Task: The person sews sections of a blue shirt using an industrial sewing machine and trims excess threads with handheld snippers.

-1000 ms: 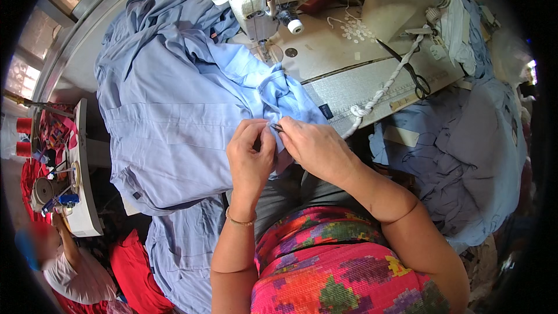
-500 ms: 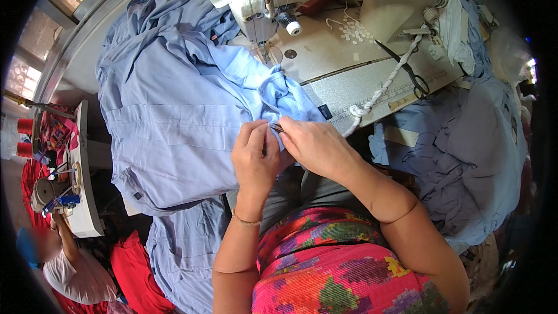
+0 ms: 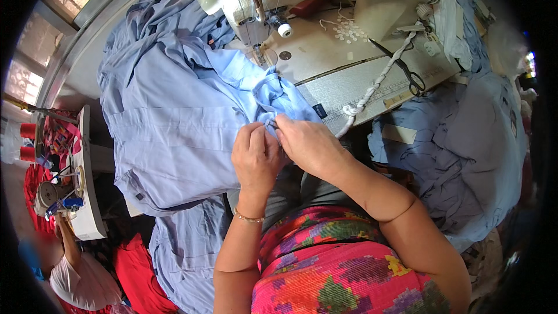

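Observation:
A light blue shirt (image 3: 174, 131) is spread over the sewing table and hangs toward my lap. Its gathered, brighter part (image 3: 270, 84) lies by the needle of the sewing machine (image 3: 258, 29). My left hand (image 3: 256, 154) is closed, pinching the shirt's near edge between thumb and fingertips. Against it, my right hand (image 3: 311, 142) is also closed, its thumb and forefinger meeting at the same spot. What the right fingers hold is mostly hidden; only a dark sliver shows there. A small dark label (image 3: 319, 110) sits on the shirt just beyond the right hand.
Black scissors (image 3: 401, 67) and loose white buttons (image 3: 349, 30) lie on the machine bed (image 3: 325, 90). A braided white cord (image 3: 375, 84) crosses its edge. Bundled blue garments (image 3: 453, 145) are at right. At far left, a co-worker (image 3: 84, 279) sits by another machine table (image 3: 87, 197).
The whole view has shifted slightly. Both hands stay together at the shirt edge. A dark slim metal tool showed between my right fingers before; now it is almost out of sight.

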A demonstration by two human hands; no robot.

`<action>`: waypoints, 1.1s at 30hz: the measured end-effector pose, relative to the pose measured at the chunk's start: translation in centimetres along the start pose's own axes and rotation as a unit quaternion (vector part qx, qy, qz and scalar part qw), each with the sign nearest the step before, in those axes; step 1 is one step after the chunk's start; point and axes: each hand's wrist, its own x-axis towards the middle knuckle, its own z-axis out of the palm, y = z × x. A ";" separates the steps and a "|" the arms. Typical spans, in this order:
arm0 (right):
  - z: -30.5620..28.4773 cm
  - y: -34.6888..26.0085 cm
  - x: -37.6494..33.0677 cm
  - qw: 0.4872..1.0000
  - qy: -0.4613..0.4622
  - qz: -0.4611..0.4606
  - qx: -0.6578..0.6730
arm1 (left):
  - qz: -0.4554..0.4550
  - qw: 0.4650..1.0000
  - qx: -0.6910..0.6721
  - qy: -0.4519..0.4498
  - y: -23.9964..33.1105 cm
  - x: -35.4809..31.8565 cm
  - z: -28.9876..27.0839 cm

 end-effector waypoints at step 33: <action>-0.7 2.4 1.8 0.918 -0.018 -0.002 0.397 | -0.165 0.965 -0.175 -0.100 0.5 0.5 -1.9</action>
